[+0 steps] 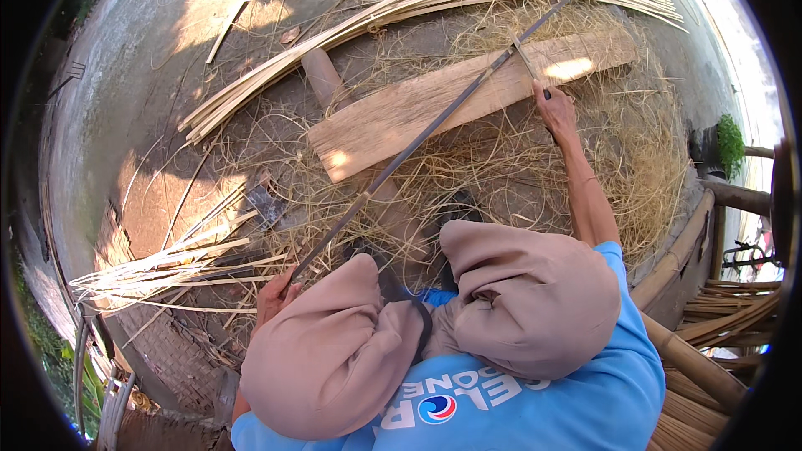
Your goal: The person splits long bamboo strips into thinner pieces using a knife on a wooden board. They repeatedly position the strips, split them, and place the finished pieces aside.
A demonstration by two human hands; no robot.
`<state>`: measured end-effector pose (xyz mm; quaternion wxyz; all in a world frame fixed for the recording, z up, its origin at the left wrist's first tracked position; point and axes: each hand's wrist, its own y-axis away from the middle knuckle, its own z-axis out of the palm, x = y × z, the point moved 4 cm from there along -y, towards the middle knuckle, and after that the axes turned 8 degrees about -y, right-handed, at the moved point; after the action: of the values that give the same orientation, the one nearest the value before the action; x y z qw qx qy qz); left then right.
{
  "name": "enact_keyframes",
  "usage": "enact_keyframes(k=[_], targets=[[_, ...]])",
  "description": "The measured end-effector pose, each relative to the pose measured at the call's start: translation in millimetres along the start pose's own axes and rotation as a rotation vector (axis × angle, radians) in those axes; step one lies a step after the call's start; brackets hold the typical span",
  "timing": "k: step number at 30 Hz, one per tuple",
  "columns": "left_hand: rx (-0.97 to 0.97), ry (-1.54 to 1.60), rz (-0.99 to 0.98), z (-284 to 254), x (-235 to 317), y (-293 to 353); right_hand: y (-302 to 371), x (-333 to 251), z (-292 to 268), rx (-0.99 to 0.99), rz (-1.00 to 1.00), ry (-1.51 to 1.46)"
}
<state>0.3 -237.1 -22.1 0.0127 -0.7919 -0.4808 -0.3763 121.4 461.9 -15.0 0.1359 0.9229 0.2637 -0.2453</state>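
In my left hand [272,296], low beside my left knee, is one end of a long dark bamboo strip [422,135]; the fingers are closed round it. The strip runs diagonally up to the right, over a wooden plank [401,125] and past a bundle of pale strips. My right hand [555,110], arm stretched forward, grips a knife [526,60] by its dark handle. The knife's thin blade lies across the strip above the plank's right half. Whether the edge bites into the strip cannot be made out.
Pale split strips [376,18] lie in a long bundle beyond the plank; more strips [175,271] are piled at left. Tangled shavings [626,150] cover the ground. Under the plank is a log [324,75]. A dark flat blade [266,205] lies left. Bamboo poles [693,363] stand at right.
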Motion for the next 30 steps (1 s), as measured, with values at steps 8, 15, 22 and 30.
enact_keyframes(k=[8,15,22,30], targets=[[0.208,-0.269,-0.019,33.3,142.4,-94.5,163.4,-128.0,78.0,-0.517,-0.206,-0.213],[0.386,-0.194,0.136,65.8,125.7,-94.8,106.0,-58.8,36.8,-0.298,-0.087,-0.106],[0.245,-0.286,0.035,40.2,87.1,-55.7,121.4,-57.6,25.2,-0.303,-0.260,-0.013],[0.066,-0.195,-0.174,-4.8,-7.5,30.9,99.4,-47.7,17.2,-0.255,-0.382,0.069]])
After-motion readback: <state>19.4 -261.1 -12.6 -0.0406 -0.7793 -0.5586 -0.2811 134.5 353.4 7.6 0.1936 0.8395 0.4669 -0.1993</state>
